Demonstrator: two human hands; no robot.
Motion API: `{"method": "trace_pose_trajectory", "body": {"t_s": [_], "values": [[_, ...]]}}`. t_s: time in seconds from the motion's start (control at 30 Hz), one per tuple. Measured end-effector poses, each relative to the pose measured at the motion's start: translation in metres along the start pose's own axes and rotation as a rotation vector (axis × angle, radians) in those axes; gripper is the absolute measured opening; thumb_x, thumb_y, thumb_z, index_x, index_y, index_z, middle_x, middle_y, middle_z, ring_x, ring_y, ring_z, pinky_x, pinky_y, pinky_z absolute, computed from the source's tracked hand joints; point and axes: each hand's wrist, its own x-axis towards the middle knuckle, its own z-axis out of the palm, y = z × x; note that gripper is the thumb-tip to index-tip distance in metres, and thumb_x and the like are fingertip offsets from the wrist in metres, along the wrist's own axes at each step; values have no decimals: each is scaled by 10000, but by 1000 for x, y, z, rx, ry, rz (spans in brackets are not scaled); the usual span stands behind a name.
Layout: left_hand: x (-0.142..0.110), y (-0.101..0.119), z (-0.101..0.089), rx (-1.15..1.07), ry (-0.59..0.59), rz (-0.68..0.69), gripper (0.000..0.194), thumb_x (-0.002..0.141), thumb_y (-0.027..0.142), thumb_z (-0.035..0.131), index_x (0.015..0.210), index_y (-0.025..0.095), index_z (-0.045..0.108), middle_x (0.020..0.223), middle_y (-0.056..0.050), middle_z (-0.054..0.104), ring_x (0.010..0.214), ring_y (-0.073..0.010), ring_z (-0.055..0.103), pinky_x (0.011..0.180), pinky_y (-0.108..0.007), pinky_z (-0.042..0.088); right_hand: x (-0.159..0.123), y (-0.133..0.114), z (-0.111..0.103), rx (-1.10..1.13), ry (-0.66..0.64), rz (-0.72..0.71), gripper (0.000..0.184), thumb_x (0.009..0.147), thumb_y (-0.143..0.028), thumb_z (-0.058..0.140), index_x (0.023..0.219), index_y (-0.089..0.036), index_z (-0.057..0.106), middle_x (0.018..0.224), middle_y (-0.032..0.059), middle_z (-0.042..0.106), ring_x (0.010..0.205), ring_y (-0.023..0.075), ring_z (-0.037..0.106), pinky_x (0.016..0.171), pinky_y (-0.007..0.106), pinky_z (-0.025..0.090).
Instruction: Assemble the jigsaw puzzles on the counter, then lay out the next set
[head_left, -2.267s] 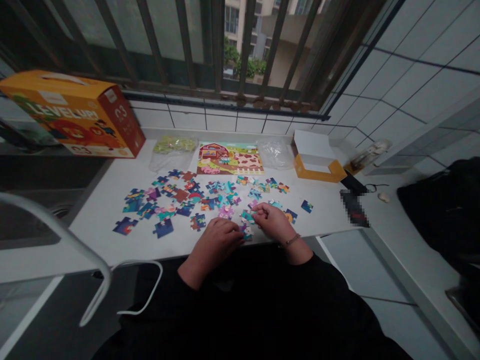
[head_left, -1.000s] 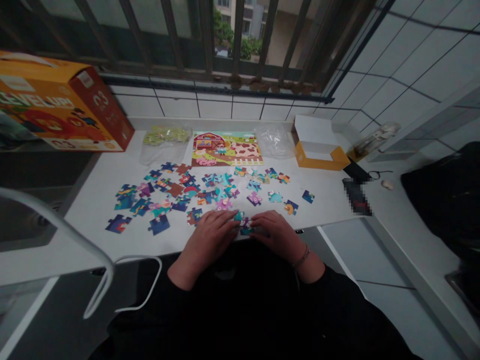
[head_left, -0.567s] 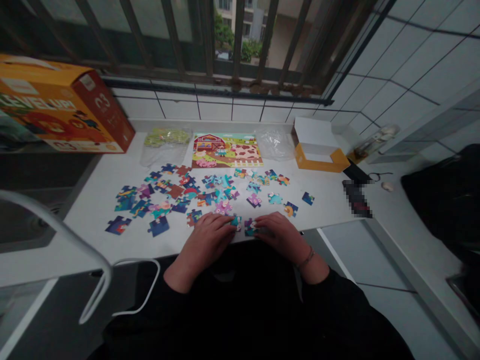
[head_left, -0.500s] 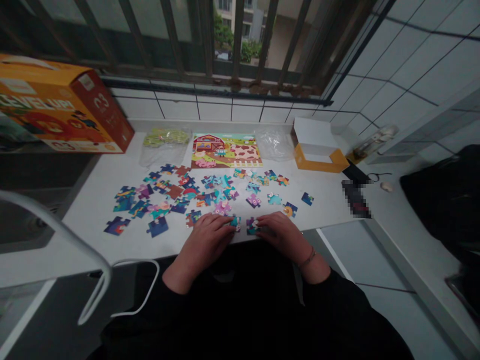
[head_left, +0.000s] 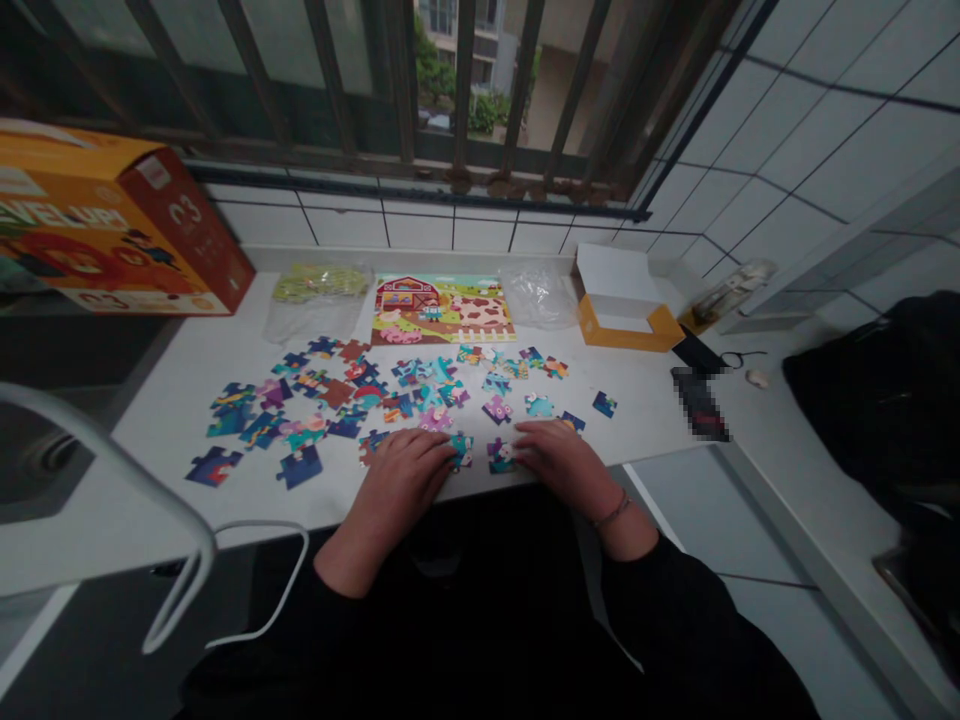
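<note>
Near the counter's front edge, my left hand [head_left: 409, 468] is closed with its fingertips on the left side of a teal jigsaw puzzle piece [head_left: 463, 453]. Across a small gap lies a purple and teal jigsaw puzzle piece [head_left: 499, 457], its right edge at the fingertips of my right hand [head_left: 564, 460], which is also closed. Both pieces sit on or just over the white counter; the fingers hide their outer edges. Just beyond are a pink-purple piece [head_left: 496, 408] and a light teal piece [head_left: 538, 405]. A dark piece [head_left: 571, 421] is partly behind my right hand.
Many loose pieces [head_left: 341, 392] spread to the left. At the back lie a farm picture [head_left: 442, 310], plastic bags [head_left: 319, 290] and an open yellow box [head_left: 630, 318]. A large orange box [head_left: 112, 225] stands left, and a white curved tube [head_left: 112, 445] crosses the near left.
The view has shifted slightly. The gap between the two pieces looks a little wider, and my right fingers sit somewhat looser at their piece.
</note>
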Motion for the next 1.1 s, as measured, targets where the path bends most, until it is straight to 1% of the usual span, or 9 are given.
{"method": "trace_pose_trajectory", "body": {"t_s": [0.13, 0.27, 0.37, 0.47, 0.57, 0.7, 0.8, 0.93, 1.1], "values": [[6, -2, 4, -3, 27, -19, 181, 1061, 287, 661, 1197, 265, 779, 1323, -91, 786, 1205, -307, 704, 1042, -524, 533, 16, 24, -19, -202, 121, 121, 220, 1030, -269, 700, 1234, -234, 775, 1344, 142, 777, 1276, 342, 691, 1134, 577, 507], [5, 3, 0, -23, 26, 3, 213, 1071, 272, 646, 1251, 273, 760, 1364, -85, 772, 1249, -305, 691, 1083, -538, 513, 30, 46, -30, -256, 52, 189, 336, 958, -245, 778, 1293, -215, 758, 1298, 151, 784, 1228, 355, 682, 1098, 576, 529], [3, 8, -4, -36, 10, 29, 209, 1072, 263, 640, 1245, 275, 756, 1343, -83, 778, 1241, -303, 690, 1108, -551, 496, 34, 50, -34, -223, -3, 189, 343, 944, -225, 789, 1286, -232, 761, 1262, 129, 791, 1181, 330, 689, 1070, 553, 545], [2, 9, -5, -38, 6, 8, 222, 1071, 273, 640, 1271, 263, 736, 1369, -94, 761, 1256, -309, 681, 1121, -552, 499, 35, 47, -37, -177, -66, 160, 387, 947, -169, 752, 1325, -251, 750, 1246, 103, 795, 1173, 303, 701, 1059, 514, 559], [3, 6, -3, -49, 10, -18, 306, 1058, 302, 667, 1358, 242, 687, 1437, -114, 728, 1316, -328, 655, 1146, -562, 498, 34, 41, -37, -176, -47, 128, 414, 970, -129, 664, 1362, -248, 726, 1327, 107, 773, 1240, 299, 693, 1110, 516, 539], [4, 3, -1, -53, -8, -40, 377, 1050, 304, 683, 1420, 246, 646, 1463, -110, 713, 1357, -337, 631, 1173, -582, 486, 30, 35, -28, -251, 9, 163, 366, 1000, -301, 715, 1353, -206, 704, 1330, 160, 749, 1225, 349, 690, 1104, 545, 539], [5, 3, -1, -57, -25, -46, 367, 1053, 322, 688, 1410, 246, 648, 1411, -103, 735, 1313, -328, 652, 1164, -579, 487, 26, 33, -23, -265, -8, 183, 427, 950, -330, 784, 1345, -198, 690, 1305, 164, 744, 1191, 362, 689, 1074, 545, 551], [4, 1, 0, -63, -14, -41, 333, 1061, 350, 683, 1373, 235, 671, 1363, -109, 750, 1275, -316, 671, 1144, -566, 489, 26, 30, -28, -210, 1, 172, 397, 920, -280, 781, 1304, -224, 698, 1261, 140, 745, 1182, 341, 692, 1077, 525, 548], [3, -1, 1, -78, -13, -35, 288, 1060, 311, 674, 1341, 252, 693, 1333, -93, 761, 1259, -295, 673, 1139, -537, 470, 32, 6, -28, -53, -2, 54, 368, 918, -257, 768, 1278, -247, 695, 1257, 113, 725, 1202, 296, 688, 1101, 473, 550]]}}
